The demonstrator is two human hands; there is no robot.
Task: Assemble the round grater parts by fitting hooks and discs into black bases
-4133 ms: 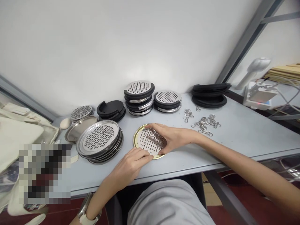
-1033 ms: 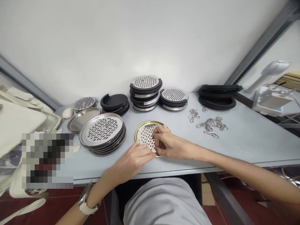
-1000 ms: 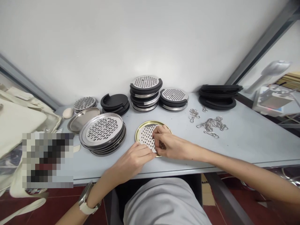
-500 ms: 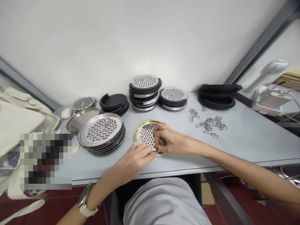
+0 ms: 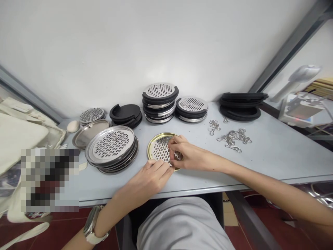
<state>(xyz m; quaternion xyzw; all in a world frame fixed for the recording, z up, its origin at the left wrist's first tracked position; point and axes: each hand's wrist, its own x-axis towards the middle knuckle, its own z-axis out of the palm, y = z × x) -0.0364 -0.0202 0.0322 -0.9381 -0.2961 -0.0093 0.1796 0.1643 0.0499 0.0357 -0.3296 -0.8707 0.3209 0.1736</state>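
A round grater plate (image 5: 159, 147) with a gold-coloured rim lies on the table in front of me. My left hand (image 5: 154, 174) is at its near edge, with fingers closed together on the rim. Over the plate's right half, my right hand (image 5: 186, 152) is bent down in a pinch, thumb and fingertips close to the left fingertips. Whatever lies in that pinch is too small or hidden to make out. To the left stands a stack of silver grater plates (image 5: 113, 144). Several metal clips (image 5: 235, 137) are scattered on the right.
Along the wall are black round holders (image 5: 126, 113), a tall stack of graters in black holders (image 5: 160, 91), a shorter stack (image 5: 193, 104) and more black holders (image 5: 240, 111). A plain metal dish (image 5: 91, 132) and a pale rounded object (image 5: 73, 126) are at left. Cloth bags (image 5: 20, 132) crowd the left edge.
Both hands keep nearly the same place and grip at the plate. The whole view has shifted very slightly.
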